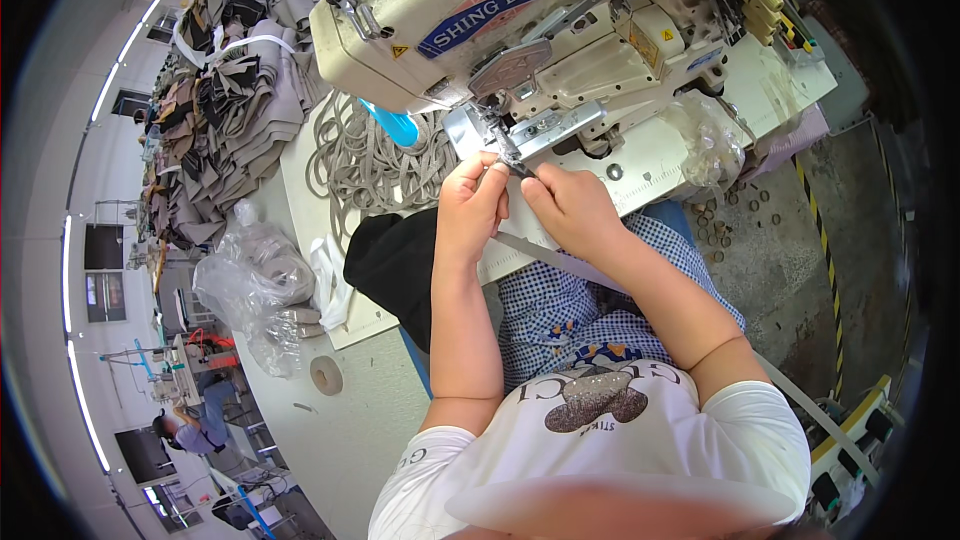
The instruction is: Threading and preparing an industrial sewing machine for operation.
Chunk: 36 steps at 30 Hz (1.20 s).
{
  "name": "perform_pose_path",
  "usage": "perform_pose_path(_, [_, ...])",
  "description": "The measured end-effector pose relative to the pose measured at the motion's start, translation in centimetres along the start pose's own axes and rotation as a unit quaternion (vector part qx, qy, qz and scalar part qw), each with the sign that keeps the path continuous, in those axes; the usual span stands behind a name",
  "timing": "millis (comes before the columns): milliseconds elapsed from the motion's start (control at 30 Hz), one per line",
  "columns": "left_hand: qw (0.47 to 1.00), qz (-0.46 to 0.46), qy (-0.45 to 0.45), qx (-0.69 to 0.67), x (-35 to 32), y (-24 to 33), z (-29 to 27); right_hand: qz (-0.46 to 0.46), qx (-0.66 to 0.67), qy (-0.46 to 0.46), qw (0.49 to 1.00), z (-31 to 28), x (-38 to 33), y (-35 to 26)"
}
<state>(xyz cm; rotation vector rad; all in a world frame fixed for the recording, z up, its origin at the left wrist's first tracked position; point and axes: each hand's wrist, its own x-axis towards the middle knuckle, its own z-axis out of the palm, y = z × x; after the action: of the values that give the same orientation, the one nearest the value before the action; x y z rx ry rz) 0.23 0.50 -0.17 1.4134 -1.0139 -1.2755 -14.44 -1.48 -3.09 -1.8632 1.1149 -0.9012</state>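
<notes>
Both my hands are together at the needle area of a large cream sewing machine [420, 10]. The fingers of my left hand [472, 202] are pinched just in front of the metal presser foot [508, 148]. Close beside it, my right hand [572, 202] pinches the end of a small dark piece of fabric [519, 169] that spans the gap between my fingertips. A larger black cloth [390, 262] lies left of my left forearm; whether it joins that piece is hidden. A grey strip [548, 254] runs beneath my right wrist.
Left of the needle lies a heap of looped grey strips [370, 160] with a blue cylinder [392, 124]. Clear plastic bags [255, 280], a tape roll [326, 375] and stacked cut fabric [235, 110] are farther left. Small rings [715, 225] litter the floor at right. A person [195, 430] sits far left.
</notes>
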Motion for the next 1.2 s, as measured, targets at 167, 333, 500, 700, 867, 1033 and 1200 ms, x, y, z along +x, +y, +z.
perform_pose_path(167, [1.0,-0.001,0.004,0.014,0.0,-0.1,0.1,0.008,-0.001,0.004,1.0,0.3,0.6,-0.1])
perform_pose_path(333, [0.999,-0.007,0.004,0.031,0.2,-0.1,0.0,-0.014,-0.012,0.015,1.0,0.4,1.3,-0.2])
perform_pose_path(500, [0.999,-0.012,0.001,0.031,0.2,0.1,0.0,-0.009,0.001,0.006,1.0,0.3,1.2,-0.4])
perform_pose_path(700, [0.999,-0.005,-0.001,0.04,0.1,0.1,0.0,-0.025,-0.009,0.0,1.0,0.1,1.1,-0.1])
perform_pose_path(867, [0.999,-0.002,0.007,0.048,0.2,0.0,-0.1,-0.041,-0.03,-0.005,0.999,0.0,1.2,0.1])
perform_pose_path(1033, [0.999,-0.005,0.01,0.05,0.1,0.2,0.0,-0.062,-0.046,0.0,0.997,0.2,1.3,0.5])
perform_pose_path(1200, [0.998,-0.01,0.005,0.055,0.1,0.3,0.0,-0.065,-0.045,-0.001,0.997,-0.1,1.5,0.5])
